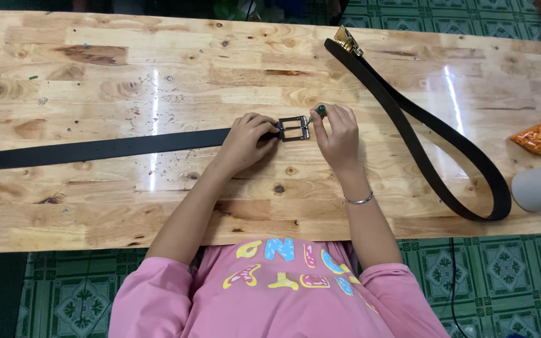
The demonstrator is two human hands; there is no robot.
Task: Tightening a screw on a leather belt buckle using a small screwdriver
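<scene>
Pink sleeves (pixel 158 300) frame both arms over the wooden table (pixel 95 213). Left hand (pixel 245 141) presses closed fingers on the black belt (pixel 114 148) end just beside the silver buckle (pixel 294 128); right hand (pixel 338 134) pinches a small green-headed tool (pixel 321 110) at the buckle's frame. Belt looks limp and light, buckle rigid: best gripped at the frame. Another belt (pixel 433 144) loops nearby.

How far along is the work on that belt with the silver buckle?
A second belt with a gold buckle lies aside, looking finished. In hand: the left hand pins the black strap at the silver buckle, while the right hand holds a small green-tipped tool beside it. Whether the buckle is fastened yet can't be seen.
</scene>
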